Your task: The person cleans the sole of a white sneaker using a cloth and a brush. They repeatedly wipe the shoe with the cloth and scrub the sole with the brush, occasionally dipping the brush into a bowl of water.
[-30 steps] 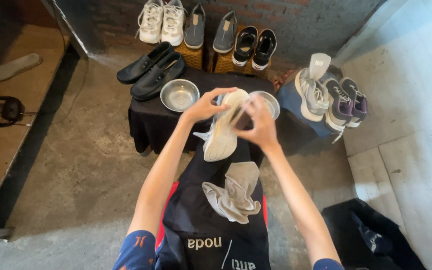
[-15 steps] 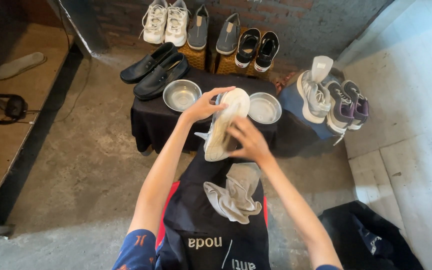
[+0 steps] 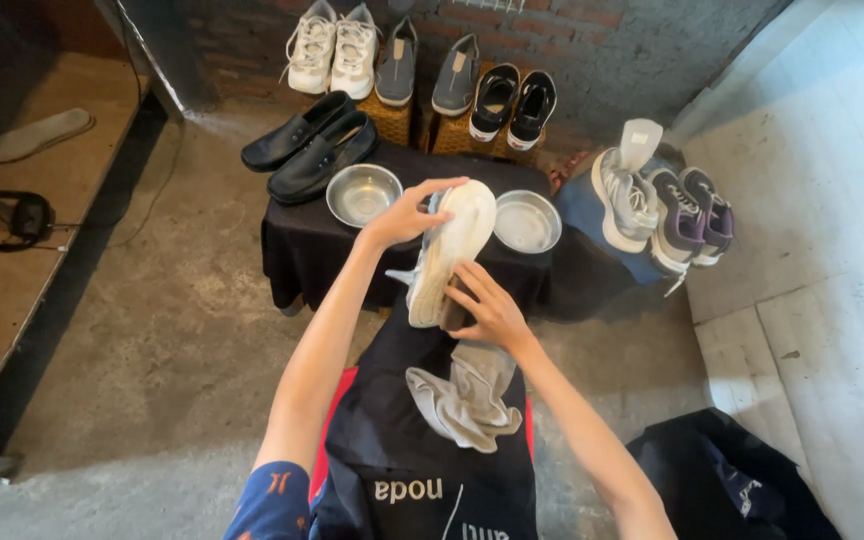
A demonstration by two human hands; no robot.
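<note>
White shoe held sole-up over the lap

Left hand (image 3: 402,215) clamped on the far end of the white shoe (image 3: 447,250); right hand (image 3: 487,310) pressed against its near end, grip curled round a dark object there, near the bench (image 3: 292,235).

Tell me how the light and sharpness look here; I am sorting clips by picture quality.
Head view: daylight brightens the pale floor at right, while the brick wall and the left side lie in shadow. The metal bowls catch mild glare. The white shoe and both hands, left hand and right hand, look fairly sharp. Wide-angle bending shows toward the edges.
</note>
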